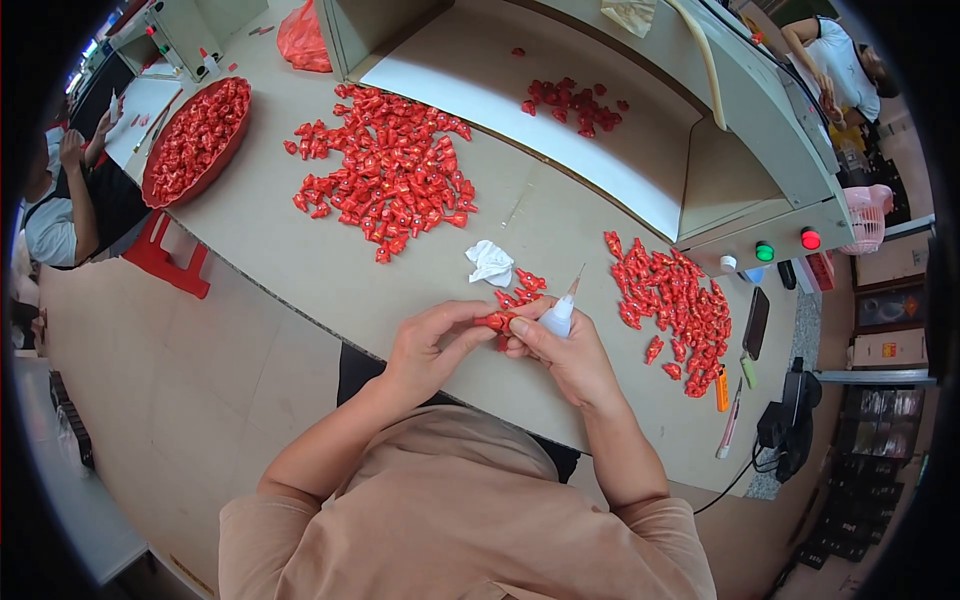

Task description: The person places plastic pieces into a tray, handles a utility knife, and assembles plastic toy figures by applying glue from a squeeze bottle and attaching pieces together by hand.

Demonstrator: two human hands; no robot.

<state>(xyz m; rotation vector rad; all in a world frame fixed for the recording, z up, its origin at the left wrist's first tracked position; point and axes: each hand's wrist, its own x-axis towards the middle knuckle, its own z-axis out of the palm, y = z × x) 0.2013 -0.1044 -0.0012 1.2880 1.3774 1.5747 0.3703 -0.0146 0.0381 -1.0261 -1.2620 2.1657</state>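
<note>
A small red figurine is pinched between the fingertips of my left hand, just over the table's near edge. My right hand holds a white squeeze bottle with a thin needle tip pointing up and away. The thumb and fingertips of that same hand also touch the figurine, so both hands meet at it. Right beyond my fingers lie a few more red figurines, partly hidden by the hands. A crumpled white tissue rests beside them.
A large heap of red pieces lies left of centre, a smaller heap at right. Left stands a full red basket. An open-fronted cabinet spans the back. An orange cutter, tweezers and phone lie right.
</note>
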